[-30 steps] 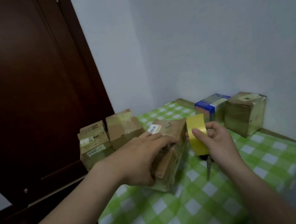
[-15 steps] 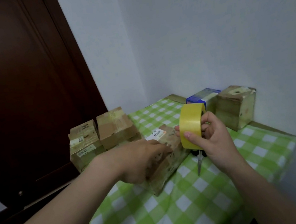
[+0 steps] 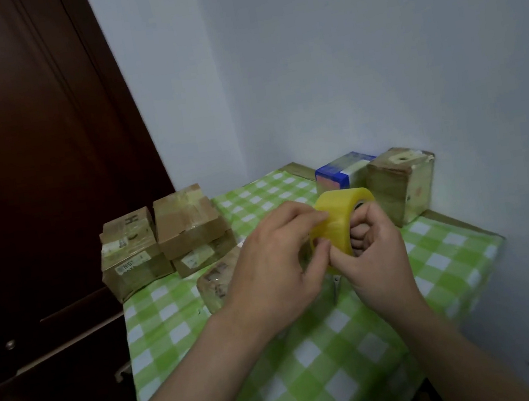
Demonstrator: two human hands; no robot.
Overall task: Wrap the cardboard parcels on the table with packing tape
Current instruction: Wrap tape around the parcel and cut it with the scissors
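Right hand (image 3: 378,251): clenched on the packing tape roll (image 3: 342,219), fingers curled through the core, thumb against the outer band

Left hand (image 3: 277,267): grasping the same roll from the opposite side, forefinger laid over the top of the band, thumb pressed low on it

Roll: yellow, translucent, wide-banded, dark at the core. Held clear above the middle of the worktop (image 3: 317,365), standing on edge. Core axis roughly level, running from the left hand's side toward the far right corner; the open core faces that corner and the broad band faces the wearer

Parcel beneath the hands (image 3: 217,280): flat brown cardboard, glossy, lying on the worktop near its centre. Only its left end shows past the left hand; the long axis appears to run left to right, and the rest is hidden

Left edge, far end: a parcel marked "H" (image 3: 129,253) with white labels, and beside it two stacked parcels (image 3: 192,232), the upper overhanging the lower. All three sit flat and upright

Right edge, against the wall (image 3: 370,45): a cube parcel (image 3: 400,189), pale and glossy, and a blue-topped box (image 3: 341,170) touching it on the far-corner side

Worktop covered by a green and white checked cloth. A dark wooden door (image 3: 26,168) stands beyond the left edge
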